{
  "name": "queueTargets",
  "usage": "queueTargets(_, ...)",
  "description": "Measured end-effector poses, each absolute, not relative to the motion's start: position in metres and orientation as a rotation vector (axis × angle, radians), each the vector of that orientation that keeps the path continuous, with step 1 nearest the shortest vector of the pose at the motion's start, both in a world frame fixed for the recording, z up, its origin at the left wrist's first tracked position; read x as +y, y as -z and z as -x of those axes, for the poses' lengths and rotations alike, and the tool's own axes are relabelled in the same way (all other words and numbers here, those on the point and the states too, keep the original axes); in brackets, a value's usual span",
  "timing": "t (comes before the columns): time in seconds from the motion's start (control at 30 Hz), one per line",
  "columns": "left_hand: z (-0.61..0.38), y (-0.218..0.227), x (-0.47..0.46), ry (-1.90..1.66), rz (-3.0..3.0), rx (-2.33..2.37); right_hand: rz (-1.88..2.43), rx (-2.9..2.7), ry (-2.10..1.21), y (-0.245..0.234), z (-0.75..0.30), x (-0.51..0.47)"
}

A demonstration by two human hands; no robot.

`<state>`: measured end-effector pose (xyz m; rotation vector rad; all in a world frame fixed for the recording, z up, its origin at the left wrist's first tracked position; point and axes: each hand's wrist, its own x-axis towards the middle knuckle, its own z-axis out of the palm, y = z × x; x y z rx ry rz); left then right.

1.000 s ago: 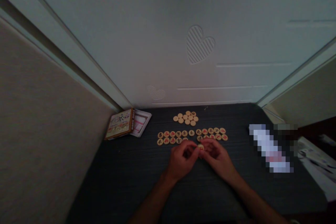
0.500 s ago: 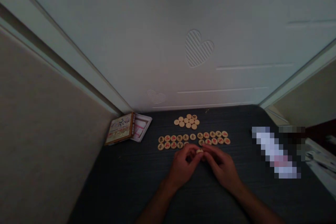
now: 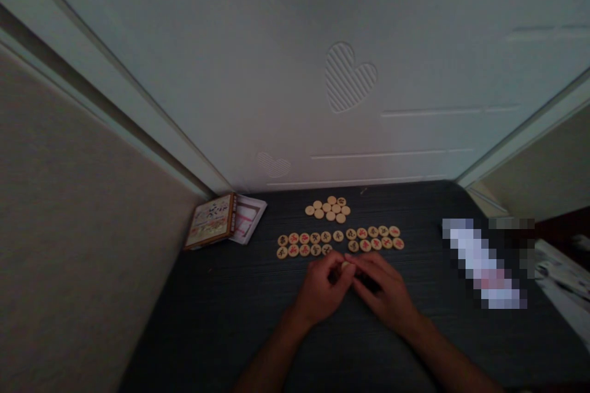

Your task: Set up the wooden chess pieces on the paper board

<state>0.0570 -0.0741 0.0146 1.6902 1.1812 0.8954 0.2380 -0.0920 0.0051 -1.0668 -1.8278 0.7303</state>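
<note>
On the dark table my left hand (image 3: 322, 288) and my right hand (image 3: 385, 291) meet, fingertips pinched together on one round wooden game piece (image 3: 345, 265). Just beyond them lie two rows of several face-up pieces (image 3: 338, 242) with red and black marks. Farther back sits a small cluster of face-down plain pieces (image 3: 329, 209). Both hands rest close to the near row, fingers curled.
A game box (image 3: 211, 220) with a white leaflet (image 3: 247, 217) beside it lies at the back left by the wall. A blurred-out object (image 3: 482, 261) lies on the right. A white panel with heart shapes (image 3: 348, 77) rises behind the table.
The hands have shifted slightly left with the piece still pinched between them; the view rocked a little.
</note>
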Motion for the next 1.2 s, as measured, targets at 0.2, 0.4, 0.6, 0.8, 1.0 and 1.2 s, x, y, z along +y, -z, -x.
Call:
queueTargets(0.2, -0.0574, -0.0154, -0.0733, -0.864, -1.755, 1.212, 1.097, -1.851, -0.731, -0.0024, -0.2397, -0.0912)
queueTargets(0.4, -0.0572, -0.0191, -0.0736, -0.814, -1.773, 1.136, 1.117, -1.857, -0.754, -0.0041, -0.2408, -0.0901)
queueTargets(0.6, -0.0567, -0.0207, -0.0737, -0.815, -1.781, 1.137, 1.135, -1.855, -0.756, -0.0064, -0.2400, -0.0897)
queueTargets(0.8, -0.0555, -0.0188, -0.0735, -0.811, -1.762, 1.166, 1.129, -1.852, -0.790, -0.0082, -0.2398, -0.0896)
queueTargets(1.0, -0.0553, -0.0184, -0.0736, -0.822, -1.740, 1.163, 1.121, -1.869, -0.795, -0.0089, -0.2406, -0.0895)
queueTargets(1.2, -0.0565, -0.0189, -0.0737, -0.853, -1.785, 1.135, 1.102, -1.898, -0.767, -0.0059, -0.2409, -0.0897)
